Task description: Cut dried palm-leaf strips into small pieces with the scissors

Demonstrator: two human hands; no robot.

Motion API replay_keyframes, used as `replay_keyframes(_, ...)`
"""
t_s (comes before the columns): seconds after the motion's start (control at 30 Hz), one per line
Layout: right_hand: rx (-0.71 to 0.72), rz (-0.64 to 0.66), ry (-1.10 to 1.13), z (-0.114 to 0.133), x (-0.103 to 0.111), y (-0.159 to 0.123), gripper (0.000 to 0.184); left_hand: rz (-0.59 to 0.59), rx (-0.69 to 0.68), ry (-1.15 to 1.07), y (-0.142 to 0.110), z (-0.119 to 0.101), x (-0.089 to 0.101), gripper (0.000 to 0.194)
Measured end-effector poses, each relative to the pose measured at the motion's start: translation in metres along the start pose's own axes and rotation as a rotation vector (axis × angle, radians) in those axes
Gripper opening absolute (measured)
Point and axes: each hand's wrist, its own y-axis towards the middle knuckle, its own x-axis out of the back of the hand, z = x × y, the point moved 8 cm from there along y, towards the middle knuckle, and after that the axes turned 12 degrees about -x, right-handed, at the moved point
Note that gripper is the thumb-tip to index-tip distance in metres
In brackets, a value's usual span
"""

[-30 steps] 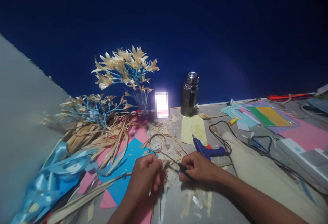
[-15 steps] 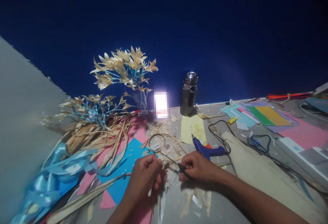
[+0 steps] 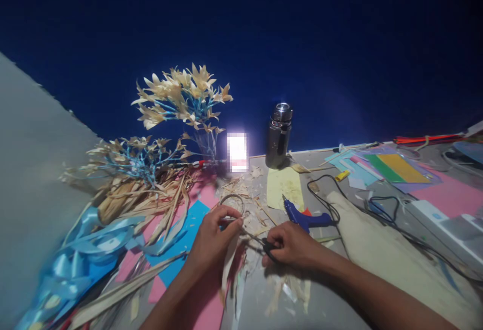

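Observation:
My left hand (image 3: 213, 237) pinches the top of a long pale dried-leaf strip (image 3: 227, 269) that hangs down toward me. My right hand (image 3: 292, 247) is closed on the black handles of scissors (image 3: 260, 242), whose thin blades point left toward the strip near my left fingertips. Both hands hover over a litter of leaf scraps on the grey table (image 3: 339, 295). Just beyond my left fingers lies a small wire ring (image 3: 232, 201).
A blue glue gun (image 3: 304, 217) with black cord lies right of my hands, by a yellow sheet (image 3: 285, 186). Behind stand a metal flask (image 3: 279, 136), a leaf-flower bouquet in a glass (image 3: 184, 101), dried leaves, blue ribbon (image 3: 86, 249), coloured paper (image 3: 385, 169) and a power strip (image 3: 449, 224).
My left hand has risen and moved away from me, lifting the leaf strip so it hangs long. The scissors' blades now reach toward it. My right hand has barely shifted.

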Motion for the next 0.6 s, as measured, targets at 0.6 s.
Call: replay_keyframes(0.6,0.011,0.238,0.834,0.009,0.002,-0.004,0.047,-0.126,-0.639,0.250,-0.024,-0.035,-0.006,0.015)
